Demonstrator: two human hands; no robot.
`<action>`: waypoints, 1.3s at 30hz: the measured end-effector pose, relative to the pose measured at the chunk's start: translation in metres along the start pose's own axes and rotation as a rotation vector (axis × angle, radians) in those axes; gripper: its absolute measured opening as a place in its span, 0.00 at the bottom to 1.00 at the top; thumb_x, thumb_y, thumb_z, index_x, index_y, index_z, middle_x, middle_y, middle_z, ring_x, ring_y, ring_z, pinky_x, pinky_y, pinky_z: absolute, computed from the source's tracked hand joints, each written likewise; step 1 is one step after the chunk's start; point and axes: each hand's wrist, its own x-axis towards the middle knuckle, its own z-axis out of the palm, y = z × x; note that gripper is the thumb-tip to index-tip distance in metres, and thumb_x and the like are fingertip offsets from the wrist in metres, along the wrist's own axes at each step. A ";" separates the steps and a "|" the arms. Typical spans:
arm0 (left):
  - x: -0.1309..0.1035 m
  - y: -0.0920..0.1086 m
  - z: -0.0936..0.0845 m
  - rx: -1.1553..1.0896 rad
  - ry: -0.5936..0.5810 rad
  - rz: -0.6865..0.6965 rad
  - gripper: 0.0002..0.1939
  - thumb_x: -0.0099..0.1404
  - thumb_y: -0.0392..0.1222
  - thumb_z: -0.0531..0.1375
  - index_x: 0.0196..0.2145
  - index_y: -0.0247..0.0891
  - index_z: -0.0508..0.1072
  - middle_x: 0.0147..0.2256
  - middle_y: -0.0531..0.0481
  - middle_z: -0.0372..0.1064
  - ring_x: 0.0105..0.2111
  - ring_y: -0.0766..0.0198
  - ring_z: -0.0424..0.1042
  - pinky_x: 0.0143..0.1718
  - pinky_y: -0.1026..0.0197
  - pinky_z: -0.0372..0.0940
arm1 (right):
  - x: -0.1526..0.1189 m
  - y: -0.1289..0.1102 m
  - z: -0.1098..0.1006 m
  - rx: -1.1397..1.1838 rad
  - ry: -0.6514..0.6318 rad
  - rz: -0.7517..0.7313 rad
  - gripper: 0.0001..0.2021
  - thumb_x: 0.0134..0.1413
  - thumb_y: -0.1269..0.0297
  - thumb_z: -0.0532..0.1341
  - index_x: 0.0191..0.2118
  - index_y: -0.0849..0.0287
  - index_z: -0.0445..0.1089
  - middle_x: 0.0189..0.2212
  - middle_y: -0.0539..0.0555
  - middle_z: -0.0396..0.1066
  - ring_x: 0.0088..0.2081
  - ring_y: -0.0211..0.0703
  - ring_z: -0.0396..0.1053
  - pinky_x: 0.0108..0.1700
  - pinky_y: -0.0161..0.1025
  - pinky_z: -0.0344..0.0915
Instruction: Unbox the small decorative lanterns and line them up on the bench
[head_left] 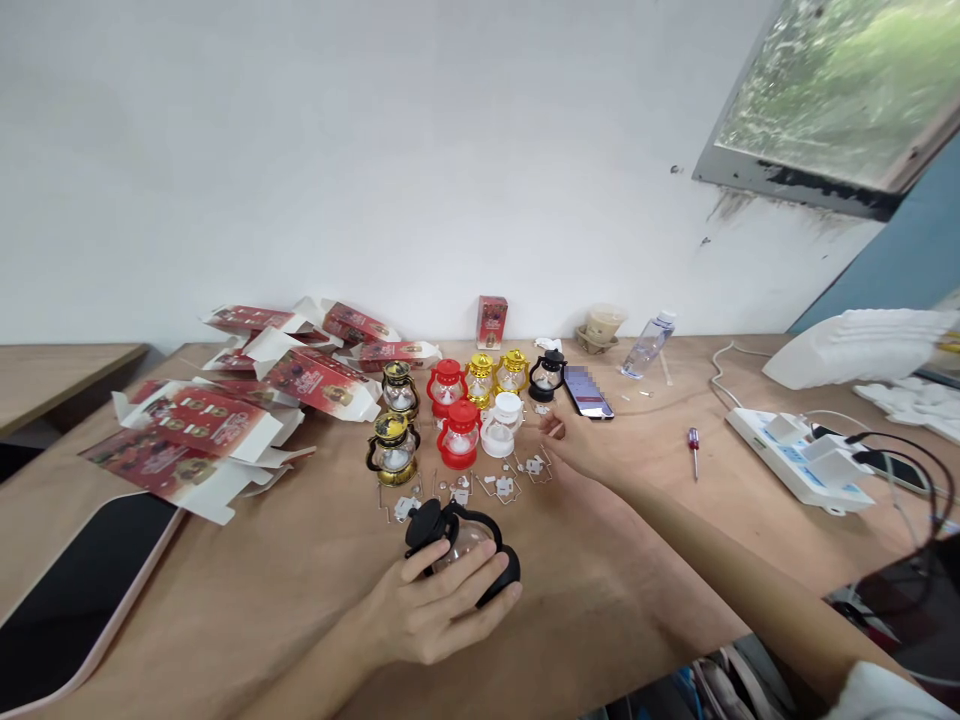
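A black lantern (468, 540) lies tilted in my left hand (442, 605), whose fingers wrap round its clear globe and base. My right hand (566, 440) reaches over the table beside a white lantern (502, 426); its fingers are curled, and whatever is between them is too small to make out. Behind the held lantern lie small metal parts (504, 487). Two red lanterns (459, 436), two gold lanterns (513, 373), two black-and-gold lanterns (393, 450) and another black lantern (547, 377) stand upright in a group.
Opened red boxes (217, 420) pile up at left, near a large dark-screened device (75, 590). A phone (588, 392), a bottle (648, 345), a cup (602, 325), a screwdriver (694, 452) and a power strip (795, 460) lie rightward. An upright red box (491, 322) stands by the wall.
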 end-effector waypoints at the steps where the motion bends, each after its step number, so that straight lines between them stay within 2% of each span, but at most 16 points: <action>1: 0.000 0.000 0.000 -0.002 0.003 0.002 0.13 0.62 0.39 0.56 0.42 0.50 0.75 0.46 0.57 0.72 0.55 0.67 0.62 0.64 0.55 0.41 | -0.002 -0.006 -0.001 0.014 0.023 -0.031 0.05 0.47 0.72 0.57 0.33 0.61 0.66 0.30 0.52 0.72 0.29 0.36 0.68 0.31 0.32 0.62; 5: 0.000 -0.001 0.001 -0.011 -0.009 0.015 0.13 0.63 0.39 0.55 0.43 0.50 0.75 0.46 0.57 0.72 0.55 0.67 0.62 0.64 0.55 0.40 | -0.009 -0.015 0.001 -0.023 -0.007 -0.115 0.04 0.47 0.73 0.57 0.31 0.60 0.68 0.26 0.50 0.72 0.26 0.36 0.67 0.28 0.31 0.60; 9: 0.000 -0.002 0.001 -0.004 -0.008 0.029 0.14 0.63 0.39 0.55 0.44 0.50 0.74 0.46 0.58 0.72 0.56 0.66 0.61 0.64 0.54 0.40 | -0.010 -0.006 0.015 -0.119 -0.125 -0.129 0.03 0.45 0.73 0.59 0.27 0.60 0.70 0.23 0.49 0.71 0.25 0.35 0.66 0.27 0.31 0.57; 11: -0.001 -0.002 0.000 0.002 -0.022 0.033 0.14 0.63 0.40 0.56 0.45 0.50 0.74 0.46 0.58 0.72 0.56 0.66 0.61 0.64 0.53 0.39 | -0.007 0.002 0.023 -0.123 -0.152 -0.111 0.01 0.45 0.70 0.61 0.26 0.60 0.70 0.22 0.49 0.71 0.24 0.34 0.66 0.27 0.31 0.56; 15: -0.001 -0.002 0.000 0.000 -0.015 0.022 0.13 0.63 0.40 0.56 0.45 0.49 0.74 0.46 0.58 0.72 0.56 0.67 0.61 0.64 0.54 0.39 | 0.002 0.019 0.034 -0.010 -0.196 -0.012 0.05 0.42 0.65 0.65 0.26 0.61 0.71 0.18 0.47 0.69 0.21 0.34 0.64 0.24 0.31 0.55; 18: 0.001 -0.002 -0.001 -0.001 -0.005 0.021 0.13 0.63 0.40 0.56 0.45 0.49 0.74 0.47 0.58 0.72 0.56 0.67 0.60 0.64 0.54 0.39 | 0.007 0.028 0.037 0.053 -0.247 0.021 0.06 0.41 0.64 0.65 0.26 0.61 0.72 0.18 0.47 0.69 0.20 0.34 0.64 0.22 0.30 0.55; 21: 0.002 -0.001 -0.003 0.004 -0.044 0.011 0.13 0.62 0.40 0.57 0.45 0.50 0.73 0.46 0.59 0.72 0.57 0.68 0.59 0.65 0.55 0.38 | 0.009 0.033 0.037 0.081 -0.282 0.029 0.07 0.43 0.63 0.64 0.26 0.62 0.72 0.17 0.48 0.69 0.19 0.34 0.64 0.21 0.31 0.55; 24: 0.003 -0.001 -0.004 0.002 -0.068 -0.013 0.14 0.62 0.40 0.58 0.45 0.50 0.73 0.45 0.59 0.73 0.57 0.69 0.59 0.65 0.55 0.37 | 0.009 0.032 0.036 0.092 -0.273 0.024 0.07 0.44 0.64 0.63 0.26 0.62 0.73 0.19 0.50 0.70 0.20 0.34 0.64 0.22 0.31 0.55; 27: 0.003 -0.001 -0.004 -0.007 -0.036 0.007 0.13 0.62 0.41 0.58 0.45 0.50 0.73 0.45 0.59 0.73 0.57 0.68 0.59 0.65 0.55 0.38 | 0.008 0.029 0.035 0.095 -0.267 0.002 0.05 0.43 0.68 0.62 0.29 0.62 0.74 0.21 0.49 0.71 0.22 0.34 0.64 0.23 0.31 0.56; 33: 0.002 -0.001 -0.003 -0.007 -0.048 0.011 0.14 0.62 0.41 0.57 0.45 0.50 0.74 0.46 0.59 0.72 0.57 0.67 0.59 0.65 0.55 0.37 | 0.005 0.023 0.034 0.077 -0.287 -0.059 0.11 0.38 0.76 0.58 0.30 0.60 0.74 0.20 0.47 0.71 0.23 0.35 0.66 0.26 0.31 0.56; 39: -0.001 -0.002 -0.001 0.005 -0.031 0.050 0.13 0.62 0.40 0.57 0.45 0.49 0.74 0.48 0.57 0.71 0.57 0.65 0.59 0.64 0.54 0.39 | 0.003 0.015 0.036 -0.035 -0.264 -0.130 0.07 0.41 0.73 0.61 0.30 0.59 0.73 0.22 0.47 0.71 0.25 0.36 0.66 0.29 0.32 0.57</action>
